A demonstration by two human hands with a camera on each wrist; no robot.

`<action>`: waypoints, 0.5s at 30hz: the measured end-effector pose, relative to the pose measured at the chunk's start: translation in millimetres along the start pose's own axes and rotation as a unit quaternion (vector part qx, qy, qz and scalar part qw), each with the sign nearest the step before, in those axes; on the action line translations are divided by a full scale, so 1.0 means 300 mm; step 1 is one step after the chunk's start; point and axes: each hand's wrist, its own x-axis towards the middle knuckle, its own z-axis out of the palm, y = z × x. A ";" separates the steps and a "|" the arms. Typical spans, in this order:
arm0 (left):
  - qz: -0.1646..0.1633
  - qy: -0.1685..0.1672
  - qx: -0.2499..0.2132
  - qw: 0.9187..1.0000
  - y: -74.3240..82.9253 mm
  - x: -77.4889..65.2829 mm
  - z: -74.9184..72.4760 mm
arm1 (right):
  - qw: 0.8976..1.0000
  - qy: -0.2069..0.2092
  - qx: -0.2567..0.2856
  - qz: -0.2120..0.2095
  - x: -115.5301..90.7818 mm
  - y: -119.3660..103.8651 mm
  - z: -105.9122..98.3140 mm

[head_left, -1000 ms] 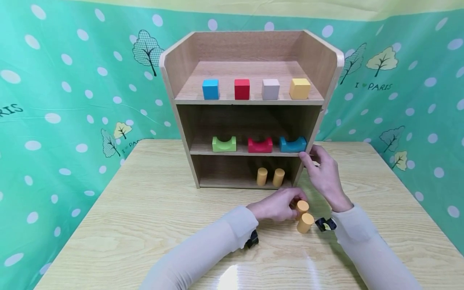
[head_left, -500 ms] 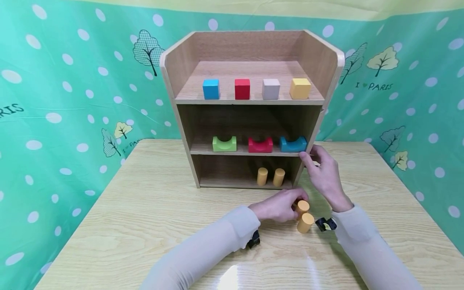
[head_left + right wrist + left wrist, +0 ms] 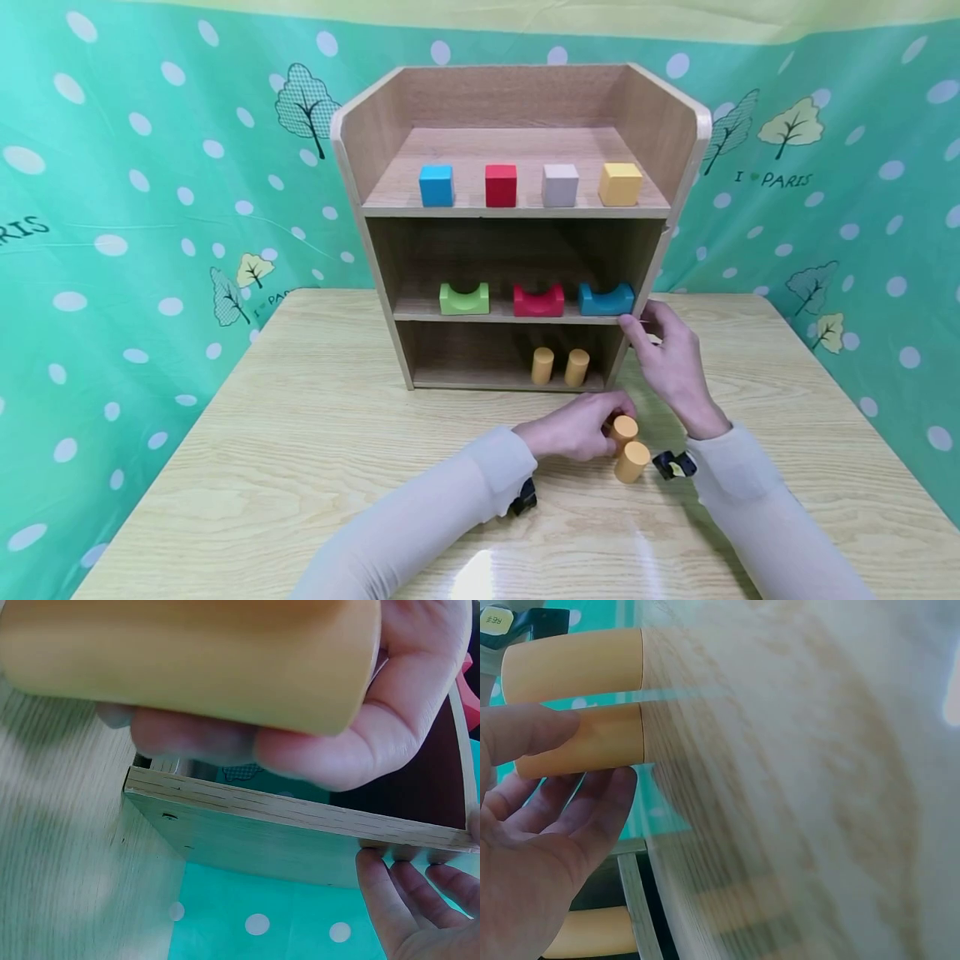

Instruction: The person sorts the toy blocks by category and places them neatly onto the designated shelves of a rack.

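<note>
My left hand (image 3: 573,427) pinches an orange wooden cylinder (image 3: 624,432) on the table, at the front right of a small wooden shelf (image 3: 480,327). In the left wrist view the thumb lies on one side of this cylinder (image 3: 604,742) and the fingers on the other. A second cylinder (image 3: 632,462) stands just in front of it. My right hand (image 3: 670,358) grips the shelf's right side panel, thumb at the front edge by the middle board. From the right wrist view, its fingers (image 3: 386,896) press the panel's outer face. A cylinder and the left hand partly cover that view.
Two more cylinders (image 3: 542,367) stand on the bottom board. Green (image 3: 463,300), red (image 3: 537,302) and blue (image 3: 606,300) arch blocks line the middle board. Blue, red, white and yellow cubes (image 3: 620,184) sit on top. Polka-dot cloth (image 3: 150,333) hangs around the table.
</note>
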 end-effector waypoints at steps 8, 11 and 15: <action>0.023 0.014 -0.007 1.000 -0.016 -0.020 -0.009 | 1.000 0.001 -0.002 -0.002 0.001 0.001 0.000; 0.020 0.017 -0.016 1.000 -0.022 -0.030 -0.015 | 1.000 0.003 -0.004 -0.004 0.002 0.001 0.000; 0.008 0.017 -0.026 0.999 -0.030 -0.045 -0.021 | 1.000 0.005 -0.005 -0.005 0.003 0.001 0.000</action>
